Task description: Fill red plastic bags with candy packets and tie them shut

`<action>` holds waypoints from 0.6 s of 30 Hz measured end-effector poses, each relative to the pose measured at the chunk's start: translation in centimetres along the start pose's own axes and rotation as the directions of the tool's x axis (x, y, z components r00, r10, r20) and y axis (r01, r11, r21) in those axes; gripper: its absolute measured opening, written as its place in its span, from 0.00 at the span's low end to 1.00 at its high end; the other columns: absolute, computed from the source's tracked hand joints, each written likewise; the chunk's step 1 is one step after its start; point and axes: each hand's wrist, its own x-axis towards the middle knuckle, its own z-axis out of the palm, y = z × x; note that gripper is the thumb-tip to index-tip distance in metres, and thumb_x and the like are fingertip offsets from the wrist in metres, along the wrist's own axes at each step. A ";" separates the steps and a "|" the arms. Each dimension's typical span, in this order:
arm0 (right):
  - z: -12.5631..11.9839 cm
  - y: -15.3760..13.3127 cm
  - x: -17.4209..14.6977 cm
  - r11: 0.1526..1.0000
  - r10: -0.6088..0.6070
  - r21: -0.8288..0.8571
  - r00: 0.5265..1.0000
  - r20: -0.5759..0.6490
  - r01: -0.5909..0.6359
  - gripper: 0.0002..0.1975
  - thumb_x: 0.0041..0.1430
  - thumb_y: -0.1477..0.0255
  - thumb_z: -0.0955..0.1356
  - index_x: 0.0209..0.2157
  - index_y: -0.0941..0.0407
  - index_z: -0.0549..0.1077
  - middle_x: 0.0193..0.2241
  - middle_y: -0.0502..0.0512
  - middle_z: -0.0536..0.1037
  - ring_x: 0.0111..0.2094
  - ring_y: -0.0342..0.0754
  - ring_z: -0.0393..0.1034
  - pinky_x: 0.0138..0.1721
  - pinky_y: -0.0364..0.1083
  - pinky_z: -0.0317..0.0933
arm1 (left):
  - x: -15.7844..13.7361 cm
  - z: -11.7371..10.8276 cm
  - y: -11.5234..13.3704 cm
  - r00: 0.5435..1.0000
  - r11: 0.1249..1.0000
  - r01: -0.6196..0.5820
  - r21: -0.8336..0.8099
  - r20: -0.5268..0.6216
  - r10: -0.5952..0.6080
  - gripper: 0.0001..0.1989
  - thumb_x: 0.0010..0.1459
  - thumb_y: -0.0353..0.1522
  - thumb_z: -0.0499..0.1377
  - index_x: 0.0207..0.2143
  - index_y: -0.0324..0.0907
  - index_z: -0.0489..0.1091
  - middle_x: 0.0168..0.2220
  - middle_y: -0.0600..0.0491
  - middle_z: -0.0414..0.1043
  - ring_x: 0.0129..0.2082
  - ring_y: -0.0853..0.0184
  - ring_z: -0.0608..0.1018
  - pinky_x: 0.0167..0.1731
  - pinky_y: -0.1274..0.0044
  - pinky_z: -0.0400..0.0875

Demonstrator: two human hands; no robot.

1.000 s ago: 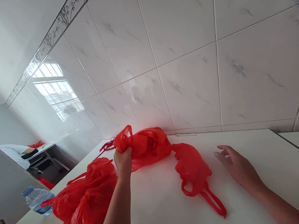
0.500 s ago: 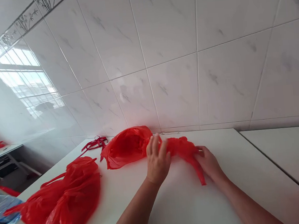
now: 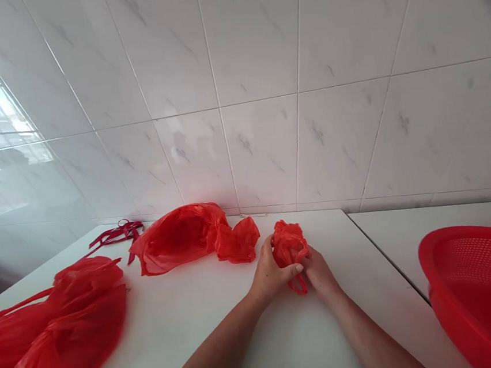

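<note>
Below and right of the frame's centre, the left hand point(image 3: 268, 273) and right hand point(image 3: 320, 272) hold a crumpled bag point(image 3: 288, 243) over the table point(image 3: 189, 322); the left curls round it, the right's fingers mostly hidden. Left of it, a small bag point(image 3: 239, 241) touches an open bag point(image 3: 177, 242); a bundle point(image 3: 81, 327) fills the lower left, a basket point(image 3: 458, 317) the lower right.

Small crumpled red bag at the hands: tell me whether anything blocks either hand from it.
Nothing visible does: the left hand and right hand are both on the small crumpled red bag. The red basket stands clear, to the right.
</note>
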 end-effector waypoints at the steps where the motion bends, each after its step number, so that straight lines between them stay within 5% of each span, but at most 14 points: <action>1: -0.1 0.2 0.1 0.999 0.010 0.036 1.000 0.012 -0.010 0.12 0.44 0.64 0.72 0.29 0.56 0.74 0.28 0.51 0.76 0.31 0.49 0.70 0.30 0.44 0.63 | 0.0 0.1 -0.3 0.997 0.991 0.076 -0.113 -0.013 -0.078 0.30 0.39 0.30 0.69 0.48 0.44 0.70 0.44 0.48 0.72 0.39 0.63 0.75 0.33 0.77 0.71; 3: -0.6 0.5 0.6 0.992 0.039 0.122 0.999 -0.005 -0.038 0.12 0.42 0.64 0.73 0.26 0.56 0.71 0.24 0.50 0.74 0.28 0.47 0.69 0.27 0.43 0.62 | 0.4 -0.6 -1.1 0.985 0.963 0.153 -0.223 -0.045 -0.167 0.12 0.42 0.30 0.66 0.33 0.39 0.73 0.29 0.51 0.73 0.28 0.67 0.75 0.25 0.79 0.68; 5: -1.8 0.6 1.3 0.973 0.072 0.223 0.996 -0.058 -0.058 0.14 0.39 0.64 0.73 0.25 0.55 0.68 0.22 0.48 0.72 0.25 0.45 0.67 0.24 0.42 0.62 | 0.9 -2.1 -1.7 0.971 0.930 0.183 -0.320 -0.088 -0.222 0.06 0.45 0.32 0.64 0.25 0.38 0.70 0.22 0.54 0.69 0.21 0.70 0.71 0.21 0.80 0.65; 10: -4.8 -0.3 2.3 0.917 0.137 0.394 0.980 -0.143 -0.071 0.16 0.33 0.71 0.73 0.24 0.54 0.64 0.20 0.44 0.69 0.19 0.39 0.61 0.18 0.38 0.58 | 1.9 -5.6 -2.0 0.915 0.750 0.188 -0.634 -0.164 -0.368 0.07 0.50 0.33 0.61 0.30 0.40 0.67 0.24 0.55 0.70 0.22 0.71 0.74 0.22 0.80 0.69; 14: -5.5 -1.5 1.8 0.905 0.164 0.411 0.982 -0.093 -0.112 0.15 0.33 0.73 0.72 0.23 0.54 0.62 0.15 0.42 0.62 0.15 0.37 0.53 0.14 0.37 0.49 | 1.8 -5.6 -1.2 0.889 0.573 0.192 -0.797 -0.106 -0.445 0.05 0.55 0.30 0.57 0.36 0.40 0.68 0.33 0.51 0.75 0.32 0.69 0.78 0.32 0.77 0.74; 18: -5.7 -2.8 1.2 0.920 0.150 0.371 0.988 -0.026 -0.130 0.12 0.35 0.71 0.71 0.23 0.54 0.64 0.13 0.41 0.59 0.14 0.37 0.49 0.13 0.37 0.46 | 1.4 -5.3 0.0 0.877 0.439 0.236 -0.867 -0.005 -0.480 0.06 0.60 0.34 0.55 0.37 0.41 0.68 0.33 0.54 0.75 0.30 0.71 0.78 0.29 0.80 0.74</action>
